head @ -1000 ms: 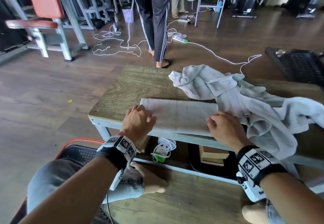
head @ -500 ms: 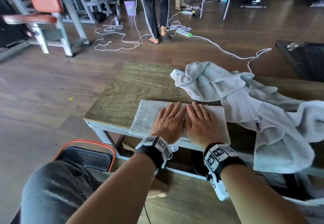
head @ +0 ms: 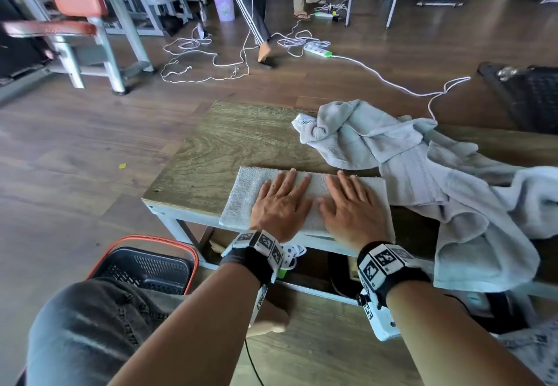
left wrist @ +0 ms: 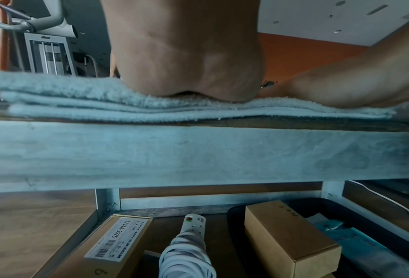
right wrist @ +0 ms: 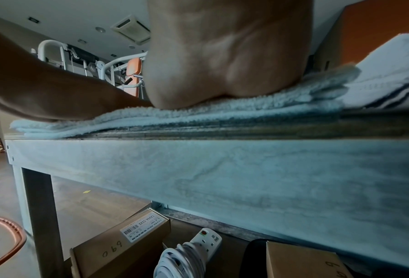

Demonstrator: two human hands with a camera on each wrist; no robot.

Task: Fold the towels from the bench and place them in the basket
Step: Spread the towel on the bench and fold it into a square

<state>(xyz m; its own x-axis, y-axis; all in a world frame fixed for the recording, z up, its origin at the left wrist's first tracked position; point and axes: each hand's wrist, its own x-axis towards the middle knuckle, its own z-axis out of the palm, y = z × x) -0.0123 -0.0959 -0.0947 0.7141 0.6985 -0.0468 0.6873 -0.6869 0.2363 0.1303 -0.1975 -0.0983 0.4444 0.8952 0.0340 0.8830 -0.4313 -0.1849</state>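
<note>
My hands (head: 317, 204) lie flat, side by side, on the folded towel (head: 241, 201) at the counter's (head: 229, 144) near edge. Unfolded towels (head: 422, 174) pile at two o'clock; the basket (head: 145, 268) sits on the floor at eight o'clock.

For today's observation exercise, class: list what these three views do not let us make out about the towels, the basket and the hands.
- Basket: head view, a knee covers its near part, so its contents cannot be told.
- Loose towels: head view, cut off by the right edge; their number is unclear.
- Fingers of the left hand and right hand: wrist views, hidden behind the palms.
- Folded towel: its middle lies under both hands.
</note>
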